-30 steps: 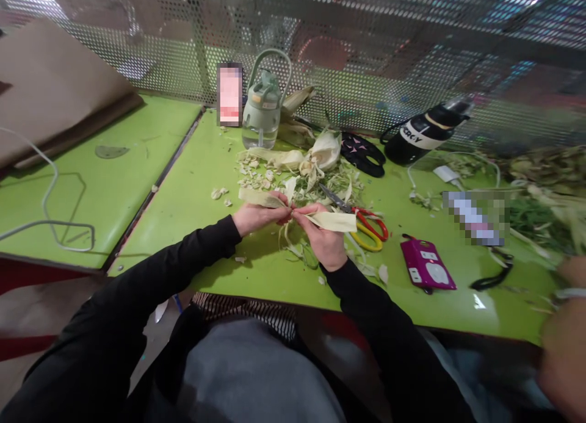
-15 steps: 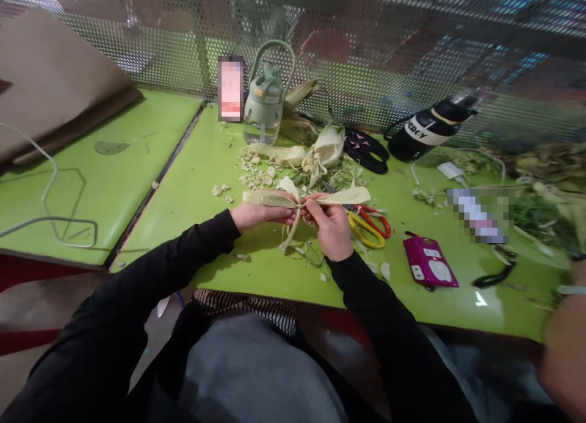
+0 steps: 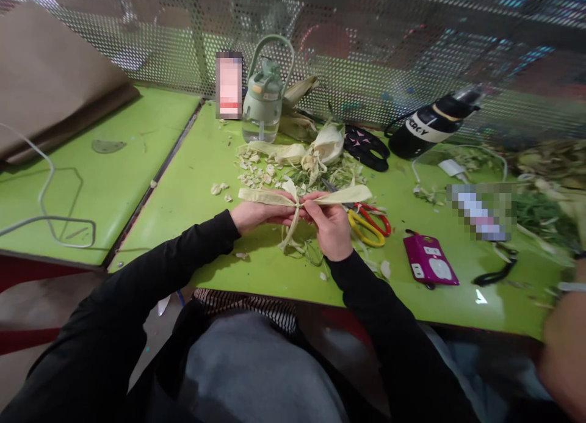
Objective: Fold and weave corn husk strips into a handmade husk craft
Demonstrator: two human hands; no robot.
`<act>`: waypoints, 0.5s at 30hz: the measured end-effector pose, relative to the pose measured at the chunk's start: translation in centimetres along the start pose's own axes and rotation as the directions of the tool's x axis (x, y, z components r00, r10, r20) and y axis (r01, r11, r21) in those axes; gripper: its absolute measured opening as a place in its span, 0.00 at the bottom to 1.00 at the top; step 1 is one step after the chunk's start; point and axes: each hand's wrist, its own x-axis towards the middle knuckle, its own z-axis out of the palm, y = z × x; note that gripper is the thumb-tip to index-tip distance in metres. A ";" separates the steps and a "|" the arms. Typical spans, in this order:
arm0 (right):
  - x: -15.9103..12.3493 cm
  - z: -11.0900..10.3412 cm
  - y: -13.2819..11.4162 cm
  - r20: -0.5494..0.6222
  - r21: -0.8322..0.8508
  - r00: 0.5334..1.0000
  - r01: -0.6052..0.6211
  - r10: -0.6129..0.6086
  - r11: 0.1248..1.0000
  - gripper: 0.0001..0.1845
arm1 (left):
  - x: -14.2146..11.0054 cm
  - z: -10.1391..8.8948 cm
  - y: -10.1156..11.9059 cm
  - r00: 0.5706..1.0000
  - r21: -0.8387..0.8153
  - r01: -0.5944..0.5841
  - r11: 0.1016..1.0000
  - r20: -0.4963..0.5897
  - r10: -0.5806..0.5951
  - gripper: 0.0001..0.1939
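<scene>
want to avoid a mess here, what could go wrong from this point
The pale husk strips look thin where they gather between the left hand and the right hand, so a hard tug might tear them or loosen that gathering. The scissors lie close beside the right hand, so a sideways movement could knock them.

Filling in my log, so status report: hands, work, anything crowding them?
Left hand against pale husk strips, right hand pinching near their centre. Strips gathered mid-length, ends splayed. Scissors close beside right hand; husk scraps just beyond.
</scene>
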 end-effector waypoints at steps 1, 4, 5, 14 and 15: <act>0.0 0.0 0.0 0.011 -0.007 1.000 0.003 -0.003 1.000 0.20 | 0.0 0.0 0.0 1.000 0.005 0.002 1.000 -0.001 -0.002 0.12; -0.1 0.0 -0.1 0.037 -0.056 0.999 0.007 -0.005 0.998 0.21 | 0.0 0.0 -0.1 1.000 0.003 -0.001 1.000 -0.011 0.001 0.11; -0.1 0.0 -0.2 0.050 -0.077 0.999 -0.006 0.010 0.997 0.21 | 0.0 0.0 -0.1 1.000 -0.005 -0.013 1.000 -0.014 0.013 0.11; -0.4 0.3 -0.7 0.148 -0.353 0.989 0.048 0.005 0.934 0.20 | 0.7 -0.4 -1.0 0.950 0.134 -0.270 0.953 -0.126 0.287 0.13; -0.4 0.2 -0.7 0.146 -0.369 0.989 0.060 -0.006 0.928 0.18 | 0.7 -0.4 -1.1 0.938 0.170 -0.301 0.938 -0.124 0.323 0.13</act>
